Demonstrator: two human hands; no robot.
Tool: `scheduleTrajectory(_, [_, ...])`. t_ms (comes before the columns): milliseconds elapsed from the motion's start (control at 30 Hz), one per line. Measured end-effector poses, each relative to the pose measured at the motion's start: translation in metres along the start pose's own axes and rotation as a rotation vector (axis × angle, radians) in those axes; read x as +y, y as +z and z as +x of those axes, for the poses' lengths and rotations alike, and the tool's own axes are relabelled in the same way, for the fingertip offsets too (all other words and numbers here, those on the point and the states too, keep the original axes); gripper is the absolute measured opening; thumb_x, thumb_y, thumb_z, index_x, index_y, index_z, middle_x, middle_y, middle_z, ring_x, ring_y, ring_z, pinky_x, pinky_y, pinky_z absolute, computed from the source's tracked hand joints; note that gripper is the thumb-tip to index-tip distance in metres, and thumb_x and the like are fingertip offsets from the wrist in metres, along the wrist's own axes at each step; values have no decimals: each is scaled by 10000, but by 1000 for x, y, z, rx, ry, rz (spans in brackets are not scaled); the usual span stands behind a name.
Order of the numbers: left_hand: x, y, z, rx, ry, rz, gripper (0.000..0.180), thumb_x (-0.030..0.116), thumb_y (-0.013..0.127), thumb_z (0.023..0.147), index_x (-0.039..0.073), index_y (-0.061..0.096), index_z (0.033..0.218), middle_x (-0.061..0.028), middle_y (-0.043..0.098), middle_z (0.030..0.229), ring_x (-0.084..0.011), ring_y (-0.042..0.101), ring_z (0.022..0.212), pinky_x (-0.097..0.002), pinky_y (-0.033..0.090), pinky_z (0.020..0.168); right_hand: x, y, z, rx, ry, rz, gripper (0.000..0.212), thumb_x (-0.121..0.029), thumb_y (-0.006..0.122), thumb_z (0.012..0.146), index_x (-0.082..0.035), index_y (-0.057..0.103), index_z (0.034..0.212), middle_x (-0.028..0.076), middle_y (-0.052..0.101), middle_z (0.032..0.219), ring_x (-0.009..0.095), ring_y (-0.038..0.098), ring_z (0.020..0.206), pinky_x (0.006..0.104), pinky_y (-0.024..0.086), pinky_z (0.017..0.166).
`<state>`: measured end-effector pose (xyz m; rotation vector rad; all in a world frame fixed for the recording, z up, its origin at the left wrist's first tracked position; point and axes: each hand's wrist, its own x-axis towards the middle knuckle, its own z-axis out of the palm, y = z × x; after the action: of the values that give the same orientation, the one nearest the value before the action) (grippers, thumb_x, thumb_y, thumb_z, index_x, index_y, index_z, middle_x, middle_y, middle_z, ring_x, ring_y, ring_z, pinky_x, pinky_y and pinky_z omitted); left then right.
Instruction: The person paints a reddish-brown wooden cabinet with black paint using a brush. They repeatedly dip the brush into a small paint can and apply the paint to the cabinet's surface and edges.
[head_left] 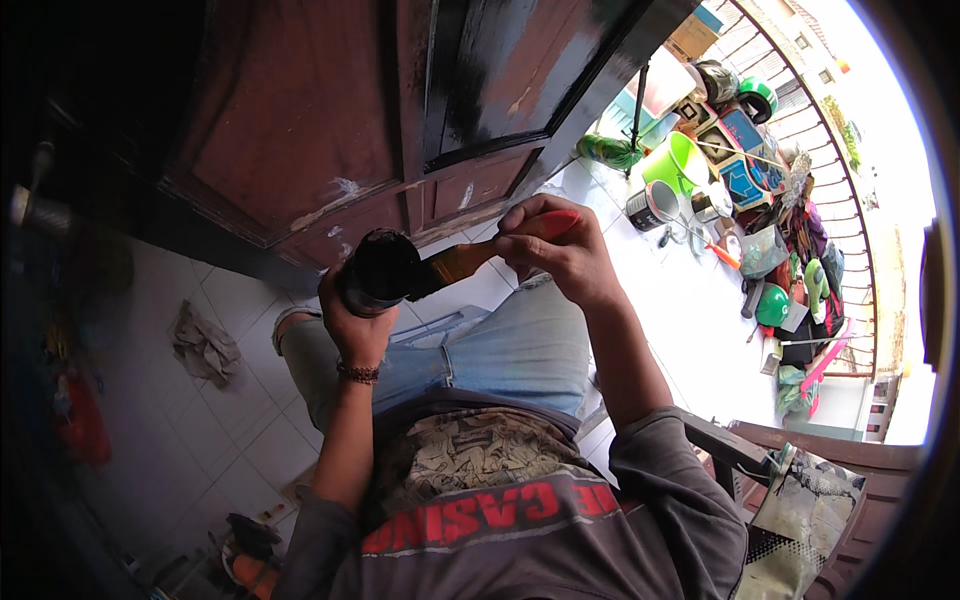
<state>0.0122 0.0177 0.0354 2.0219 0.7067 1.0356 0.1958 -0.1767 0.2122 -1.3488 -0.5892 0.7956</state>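
Observation:
My left hand (355,332) is wrapped round a small dark can (372,290), whose inside looks black. In my right hand (563,252) is a paintbrush (476,258) with a red-tipped wooden handle. Its dark bristles touch or nearly touch the can's right rim; I cannot tell which. Beyond both hands stands a brown panelled door (310,110). Glossy black paint covers part of its right panel (500,80), and pale scuffs mark the lower part.
A crumpled grey rag (205,343) lies on the tiled floor at left. To the right are a lime-green bucket (676,163), a paint can (652,205) and a pile of household goods against a railing (850,180). Beside my right elbow is a wooden armrest (722,440).

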Motion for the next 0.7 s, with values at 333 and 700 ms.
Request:
scheduleTrajectory(333, [-21,0,-24,-117,-253,-267,905,134,910,601,-18,434,1355,-123,548,1281,-241,565,1157,-374,427,1052,200,-70,1,777,157,1155,117,-96,686,895,-46,585,927,41,594,889,137,594,776,224,513,680])
scheduleTrajectory(700, [-16,9,-30,-276,-230,-309,733,133,920,623,-10,547,1238,-90,601,1199,-218,602,1078,-350,451,1014,109,-70,77,812,-122,912,314,-201,679,938,-7,559,1153,138,643,1111,279,673,1038,349,577,879])
